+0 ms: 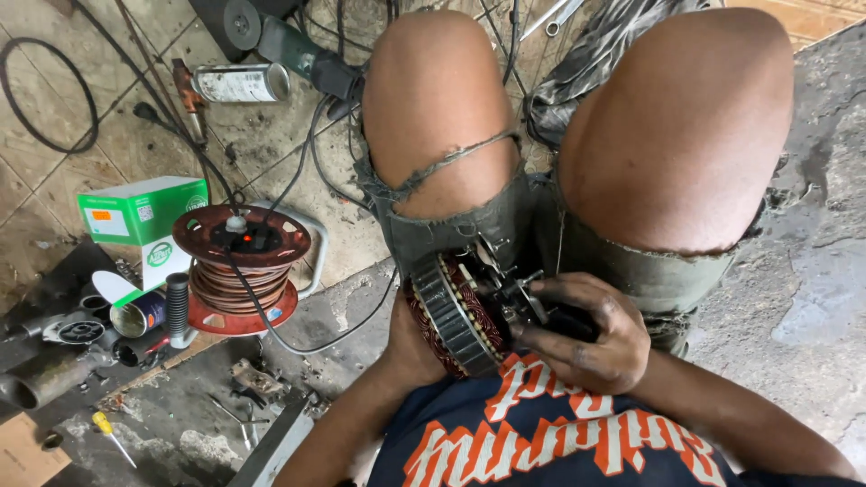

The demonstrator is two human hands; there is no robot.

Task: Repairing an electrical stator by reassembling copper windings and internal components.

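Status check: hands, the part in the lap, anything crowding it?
Right hand gripping the black end of the motor stator. Left hand mostly hidden, cupping the stator from behind. Stator wedged between the thighs; cable reel on floor to the side, apart.

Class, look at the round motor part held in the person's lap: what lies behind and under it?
The left hand cups the motor part from behind, its fingers hidden. The right hand grips the front. Below it, only frayed shorts show.

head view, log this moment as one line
left hand: under motor stator, mostly hidden | right hand: fingers on its black end part | stator in lap | cable reel on floor
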